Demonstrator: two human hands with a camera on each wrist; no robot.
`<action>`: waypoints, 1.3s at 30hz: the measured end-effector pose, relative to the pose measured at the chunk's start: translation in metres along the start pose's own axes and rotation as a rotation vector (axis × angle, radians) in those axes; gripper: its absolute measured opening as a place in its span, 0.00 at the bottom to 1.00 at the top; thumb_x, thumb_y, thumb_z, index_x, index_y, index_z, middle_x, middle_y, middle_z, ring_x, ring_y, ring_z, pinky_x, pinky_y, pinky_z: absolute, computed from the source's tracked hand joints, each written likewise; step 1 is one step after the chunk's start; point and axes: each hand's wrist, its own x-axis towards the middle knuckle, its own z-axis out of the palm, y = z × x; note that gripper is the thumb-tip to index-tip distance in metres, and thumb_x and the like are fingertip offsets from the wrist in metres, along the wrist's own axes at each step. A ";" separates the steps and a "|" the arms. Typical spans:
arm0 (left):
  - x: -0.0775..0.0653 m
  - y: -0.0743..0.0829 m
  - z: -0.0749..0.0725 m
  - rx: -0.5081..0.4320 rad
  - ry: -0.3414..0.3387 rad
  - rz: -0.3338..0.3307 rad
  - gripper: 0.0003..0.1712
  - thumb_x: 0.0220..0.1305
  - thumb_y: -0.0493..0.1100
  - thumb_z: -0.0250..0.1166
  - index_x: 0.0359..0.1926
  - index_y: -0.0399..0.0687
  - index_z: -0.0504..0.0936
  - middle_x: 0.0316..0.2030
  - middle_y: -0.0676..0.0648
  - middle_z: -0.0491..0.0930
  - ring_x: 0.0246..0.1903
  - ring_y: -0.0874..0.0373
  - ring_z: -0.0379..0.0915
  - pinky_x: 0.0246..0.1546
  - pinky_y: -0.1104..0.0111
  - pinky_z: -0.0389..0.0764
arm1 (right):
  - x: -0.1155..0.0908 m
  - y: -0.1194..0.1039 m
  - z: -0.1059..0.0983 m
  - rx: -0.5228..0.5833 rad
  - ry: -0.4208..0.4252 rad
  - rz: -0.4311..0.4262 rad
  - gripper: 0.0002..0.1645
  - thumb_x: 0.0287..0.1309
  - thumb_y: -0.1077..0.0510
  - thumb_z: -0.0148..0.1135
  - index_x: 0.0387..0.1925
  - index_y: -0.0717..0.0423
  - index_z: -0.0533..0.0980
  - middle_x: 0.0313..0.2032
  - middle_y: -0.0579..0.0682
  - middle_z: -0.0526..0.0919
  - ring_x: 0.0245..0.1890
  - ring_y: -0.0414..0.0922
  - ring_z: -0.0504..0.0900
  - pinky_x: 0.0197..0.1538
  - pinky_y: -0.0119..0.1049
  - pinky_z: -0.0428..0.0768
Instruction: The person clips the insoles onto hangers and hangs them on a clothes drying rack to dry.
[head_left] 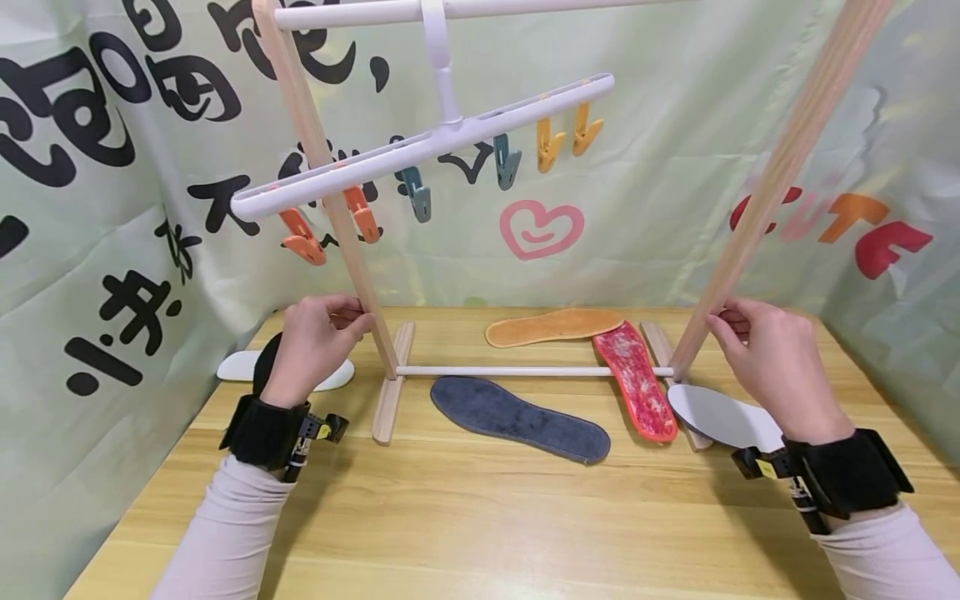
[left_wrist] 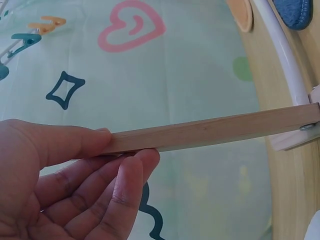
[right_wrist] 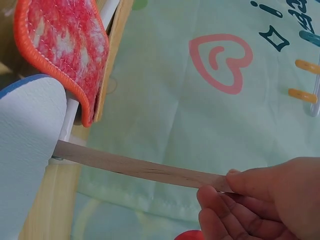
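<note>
My left hand pinches the left wooden post of a drying rack low down, thumb on one side and fingertips on the other in the left wrist view. On the opposite side, my right hand pinches the right wooden post near its foot. Between the posts hangs a tilted white clip hanger, its right end higher. Two orange clips, two teal clips and two yellow clips dangle from it with nothing in them.
A dark grey-blue insole lies before the white lower rod. A red insole overlaps that rod, beside a tan insole behind. White insoles lie at right and left, partly hidden. Printed cloth backs the table.
</note>
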 end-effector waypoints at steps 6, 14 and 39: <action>0.001 0.000 0.000 -0.002 -0.009 -0.003 0.07 0.70 0.37 0.73 0.45 0.37 0.91 0.36 0.38 0.92 0.36 0.46 0.91 0.35 0.69 0.79 | -0.001 -0.001 0.000 -0.002 -0.021 0.003 0.13 0.72 0.62 0.69 0.49 0.70 0.84 0.39 0.69 0.89 0.35 0.59 0.87 0.33 0.18 0.65; 0.000 0.002 -0.003 -0.001 -0.040 -0.078 0.09 0.73 0.42 0.71 0.47 0.41 0.91 0.40 0.39 0.92 0.41 0.45 0.89 0.44 0.58 0.79 | -0.002 -0.003 0.001 -0.012 -0.062 0.002 0.13 0.73 0.59 0.68 0.47 0.68 0.83 0.40 0.69 0.88 0.39 0.62 0.87 0.37 0.27 0.69; 0.001 0.000 -0.008 0.019 -0.077 -0.047 0.09 0.76 0.44 0.69 0.48 0.46 0.92 0.39 0.44 0.93 0.38 0.48 0.91 0.42 0.60 0.81 | -0.002 -0.004 -0.006 -0.021 -0.119 0.013 0.21 0.73 0.56 0.68 0.53 0.73 0.83 0.38 0.69 0.90 0.37 0.65 0.90 0.29 0.32 0.76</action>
